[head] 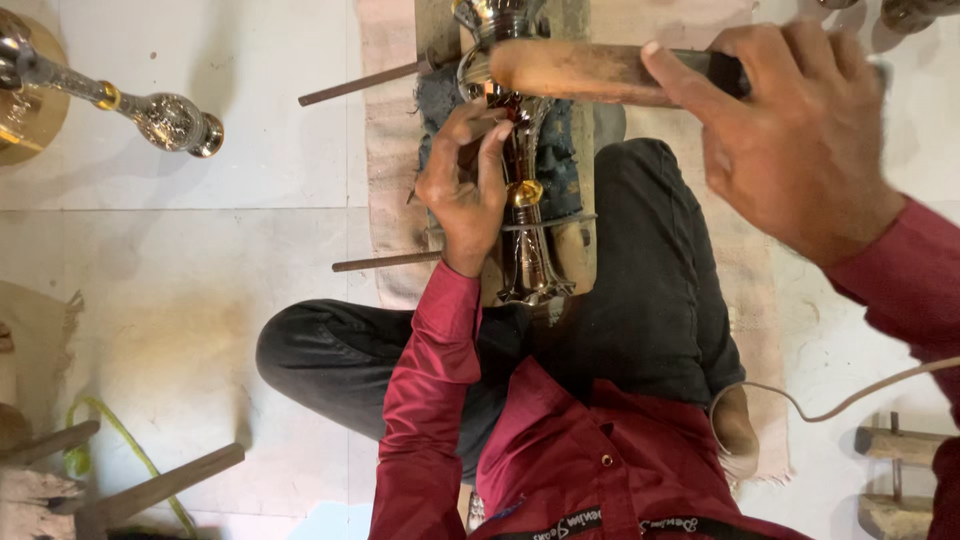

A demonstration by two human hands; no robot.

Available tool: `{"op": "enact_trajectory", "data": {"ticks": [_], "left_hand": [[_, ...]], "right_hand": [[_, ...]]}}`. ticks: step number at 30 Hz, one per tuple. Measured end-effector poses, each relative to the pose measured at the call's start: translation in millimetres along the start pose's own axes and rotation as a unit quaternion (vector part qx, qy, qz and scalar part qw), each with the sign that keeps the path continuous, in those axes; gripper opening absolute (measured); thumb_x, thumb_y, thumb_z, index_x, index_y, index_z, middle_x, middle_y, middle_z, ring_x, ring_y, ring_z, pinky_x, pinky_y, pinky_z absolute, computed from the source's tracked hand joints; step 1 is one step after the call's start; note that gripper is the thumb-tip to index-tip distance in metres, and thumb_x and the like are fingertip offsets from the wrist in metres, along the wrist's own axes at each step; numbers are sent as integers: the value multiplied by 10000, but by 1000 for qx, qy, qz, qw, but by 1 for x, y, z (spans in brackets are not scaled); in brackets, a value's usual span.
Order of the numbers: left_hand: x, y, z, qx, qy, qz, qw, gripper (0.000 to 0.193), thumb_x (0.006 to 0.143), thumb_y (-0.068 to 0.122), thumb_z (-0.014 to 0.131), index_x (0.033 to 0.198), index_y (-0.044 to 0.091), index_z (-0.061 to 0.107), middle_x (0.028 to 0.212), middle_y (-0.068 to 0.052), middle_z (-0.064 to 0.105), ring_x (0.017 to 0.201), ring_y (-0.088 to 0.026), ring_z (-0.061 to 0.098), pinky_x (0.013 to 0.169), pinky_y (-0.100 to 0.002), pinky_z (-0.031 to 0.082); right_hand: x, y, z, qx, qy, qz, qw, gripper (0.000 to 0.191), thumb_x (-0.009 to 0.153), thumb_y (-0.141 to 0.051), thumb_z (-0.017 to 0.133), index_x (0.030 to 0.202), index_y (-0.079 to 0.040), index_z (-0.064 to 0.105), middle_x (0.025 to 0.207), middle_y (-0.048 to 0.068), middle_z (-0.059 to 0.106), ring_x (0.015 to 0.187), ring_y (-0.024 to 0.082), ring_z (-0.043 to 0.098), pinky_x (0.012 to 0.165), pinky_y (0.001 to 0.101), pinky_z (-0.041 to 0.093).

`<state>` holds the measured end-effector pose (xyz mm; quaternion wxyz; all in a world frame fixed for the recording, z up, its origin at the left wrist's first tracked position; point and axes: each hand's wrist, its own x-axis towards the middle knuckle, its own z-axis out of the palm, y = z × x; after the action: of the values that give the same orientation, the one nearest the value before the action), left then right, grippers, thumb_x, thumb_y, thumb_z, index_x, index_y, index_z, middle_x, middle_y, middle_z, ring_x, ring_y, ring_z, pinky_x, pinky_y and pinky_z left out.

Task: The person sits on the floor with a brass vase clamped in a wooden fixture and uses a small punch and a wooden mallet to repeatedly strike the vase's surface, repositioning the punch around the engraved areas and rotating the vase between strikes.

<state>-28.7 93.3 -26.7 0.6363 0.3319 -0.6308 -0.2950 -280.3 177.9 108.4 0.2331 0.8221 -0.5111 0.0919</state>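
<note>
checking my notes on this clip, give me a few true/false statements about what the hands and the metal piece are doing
1. The left hand rests on a shiny silver metal stem with a gold band. True.
2. The right hand is empty. False: its grip is closed on a long wooden-handled tool held across the stem.
3. The stem lies on a dark blue cloth pad over the person's lap. True.
4. A second ornate silver metal piece lies on the pale floor at the upper left. True.
5. The person wears a green shirt. False: the sleeve is dark red.
</note>
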Motion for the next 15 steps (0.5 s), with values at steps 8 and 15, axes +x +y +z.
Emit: {"op": "enact_trajectory", "data": {"ticks": [8,15], "left_hand": [[-10,-12,2,1,11,2,1000,173,1016,-69,675,1182,-43,632,1170,-160,727,1009,-154,746,870,-285,641],[-25,-24,3,43,62,-7,997,152,952,-51,719,1100,-23,691,914,-94,734,766,-134,659,633,-253,538]], "right_hand": [[46,-3,-45,7,27,-81,996,554,942,-51,732,1483,-140,662,1229,77,560,1126,222,530,936,358,400],[66,-18,-64,-82,47,-161,982,463,1041,-213,706,1500,-240,647,1189,17,578,1134,200,543,953,358,377]]}}
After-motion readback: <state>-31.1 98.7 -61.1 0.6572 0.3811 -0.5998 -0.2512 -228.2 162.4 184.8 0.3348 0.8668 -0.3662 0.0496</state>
